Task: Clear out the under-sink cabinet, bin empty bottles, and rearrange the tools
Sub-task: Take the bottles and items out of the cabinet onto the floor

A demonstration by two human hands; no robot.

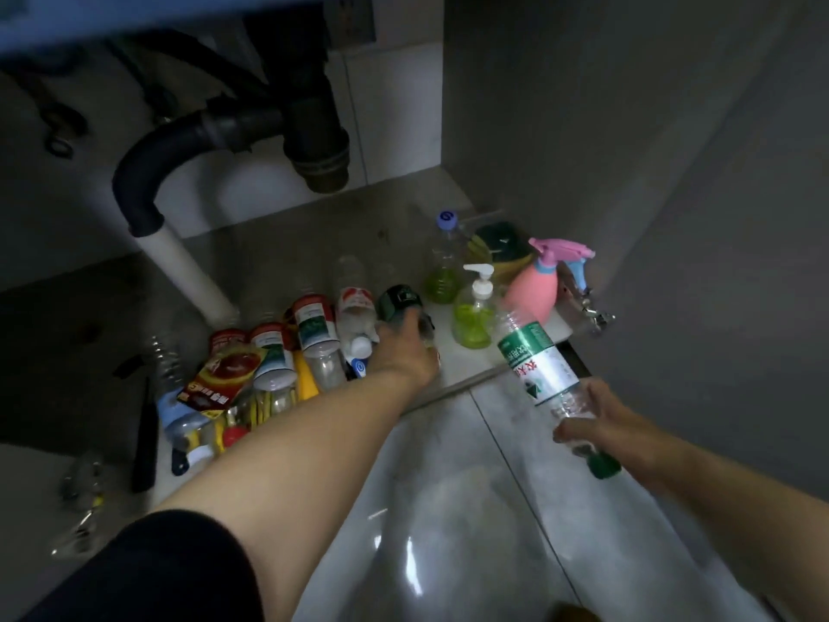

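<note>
While our left hand [403, 347] reaches onto the cabinet floor [314, 244], its fingers curl round a dark-labelled bottle [401, 300]. This bottle lies near the front edge of the cabinet, its dark end pointing away from the fingers. Our right hand [592, 419] hangs outside the cabinet over the tiled floor [448, 509], fingers and thumb closed about the neck end of a clear green-labelled bottle [534, 356]. The green cap [605, 464] pokes out below those fingers toward us, and the base tilts up toward the cabinet (it looks empty).

Just left of the left fingers lies a row of red-and-white-labelled bottles [314, 327], packed side by side, with a red packet [224, 374] and a black tool handle [146, 442] farther left. Between the two sets of fingers stands a pump bottle [473, 316] of green liquid. Beyond it are a blue-capped bottle [444, 262], a pink spray bottle [534, 285] and a sponge [498, 244]. Well above the fingers hangs the black drain pipe [314, 127].
</note>
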